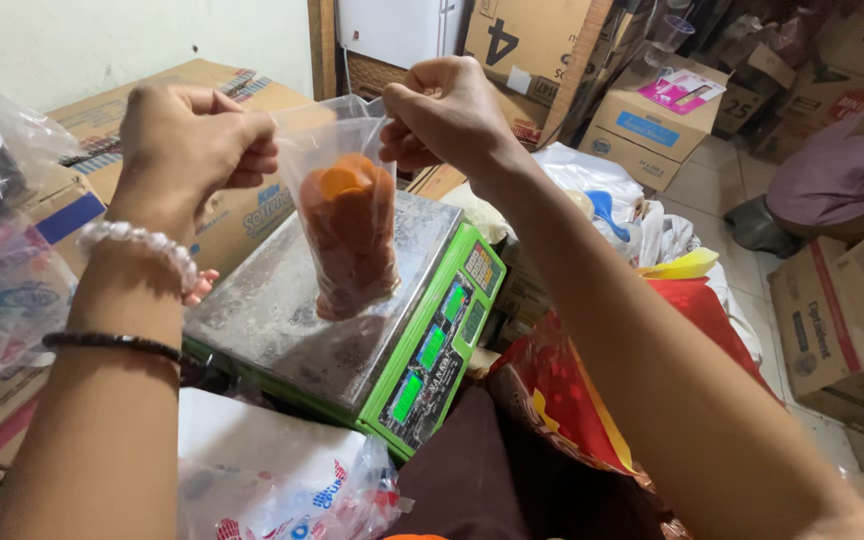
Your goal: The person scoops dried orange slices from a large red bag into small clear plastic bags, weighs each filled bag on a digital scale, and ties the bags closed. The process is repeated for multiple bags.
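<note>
Both of my hands hold up a small clear plastic bag (347, 235) filled with round orange crackers. My left hand (192, 140) pinches the bag's top left corner and my right hand (442, 110) pinches the top right corner. The bag hangs just above, or lightly touching, the steel platform of a green digital scale (302, 310). The scale's display panel (442, 335) faces right. Two beaded bracelets sit on my left wrist.
Cardboard boxes (652, 120) are stacked at the back and at the right (847, 320). A large printed plastic bag (272, 480) lies below the scale. Red and yellow packaging (592, 400) sits under my right forearm. White bags (602, 200) lie behind the scale.
</note>
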Available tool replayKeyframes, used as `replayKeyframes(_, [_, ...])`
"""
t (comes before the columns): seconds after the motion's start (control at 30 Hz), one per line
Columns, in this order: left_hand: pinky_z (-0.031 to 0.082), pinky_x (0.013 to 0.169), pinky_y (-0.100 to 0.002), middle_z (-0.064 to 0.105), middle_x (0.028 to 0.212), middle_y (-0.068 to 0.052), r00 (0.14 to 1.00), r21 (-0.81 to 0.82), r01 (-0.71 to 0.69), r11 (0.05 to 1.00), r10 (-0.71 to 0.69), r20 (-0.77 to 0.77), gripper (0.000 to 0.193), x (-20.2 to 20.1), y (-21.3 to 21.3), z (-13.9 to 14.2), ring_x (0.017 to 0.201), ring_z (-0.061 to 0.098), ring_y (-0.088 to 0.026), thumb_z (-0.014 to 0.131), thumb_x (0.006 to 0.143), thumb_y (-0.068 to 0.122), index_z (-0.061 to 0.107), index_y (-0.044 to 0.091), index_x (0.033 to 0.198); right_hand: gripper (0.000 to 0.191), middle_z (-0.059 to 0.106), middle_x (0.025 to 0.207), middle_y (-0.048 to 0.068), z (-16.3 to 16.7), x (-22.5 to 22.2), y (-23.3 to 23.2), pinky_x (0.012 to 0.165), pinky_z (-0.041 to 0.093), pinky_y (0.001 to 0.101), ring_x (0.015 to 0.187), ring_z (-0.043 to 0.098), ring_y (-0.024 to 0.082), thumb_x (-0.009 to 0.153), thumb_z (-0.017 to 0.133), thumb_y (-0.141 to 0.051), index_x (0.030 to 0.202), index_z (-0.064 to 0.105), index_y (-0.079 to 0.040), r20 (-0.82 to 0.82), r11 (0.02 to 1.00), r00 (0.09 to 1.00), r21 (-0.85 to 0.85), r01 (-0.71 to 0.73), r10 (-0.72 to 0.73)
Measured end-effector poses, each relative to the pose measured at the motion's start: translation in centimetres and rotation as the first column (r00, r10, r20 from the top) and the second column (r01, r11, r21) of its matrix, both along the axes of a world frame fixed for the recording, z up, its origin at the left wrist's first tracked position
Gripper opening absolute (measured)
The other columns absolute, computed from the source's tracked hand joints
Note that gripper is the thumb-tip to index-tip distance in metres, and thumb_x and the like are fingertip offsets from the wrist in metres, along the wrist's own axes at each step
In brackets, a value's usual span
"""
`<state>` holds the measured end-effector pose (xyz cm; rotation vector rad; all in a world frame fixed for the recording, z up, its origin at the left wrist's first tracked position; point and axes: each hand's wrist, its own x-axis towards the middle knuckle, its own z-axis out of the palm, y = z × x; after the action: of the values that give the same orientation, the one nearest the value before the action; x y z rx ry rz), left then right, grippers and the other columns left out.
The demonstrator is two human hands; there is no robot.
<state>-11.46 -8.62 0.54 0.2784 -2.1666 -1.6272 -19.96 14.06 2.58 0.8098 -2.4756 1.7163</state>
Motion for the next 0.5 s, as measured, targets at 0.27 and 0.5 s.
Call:
replayKeyframes(0.27, [0.064,0.061,-0.028,0.074,0.08,-0.015,0.977,0.135,0.196,0.971,-0.205,0.053,0.015,1.9,0.6,-1.2,0.065,0.074,-0.017,0.075,0.09,0.01,0.066,-0.003,0.093,0.018,0.076,0.077,0.016,-0.4,2.5,1.1,0.056,0.068,0.0308,0.064,0.077,0.019,0.089,0.065,-0.013,0.079,0.066,0.003,0.053,0.984,0.998,0.177,0.037,-0.047])
replayKeyframes(0.5, [0.063,0.062,-0.028,0.075,0.079,-0.01,0.98,0.124,0.124,0.985,-0.141,0.142,0.012,2.0,1.5,-1.9,0.066,0.073,-0.014,0.072,0.091,0.013,0.067,0.003,0.095,0.023,0.075,0.079,0.012,-1.2,3.9,1.0,0.053,0.064,0.0316,0.061,0.077,0.016,0.078,0.071,-0.024,0.087,0.065,-0.003,0.101,0.938,0.983,0.328,0.109,-0.15])
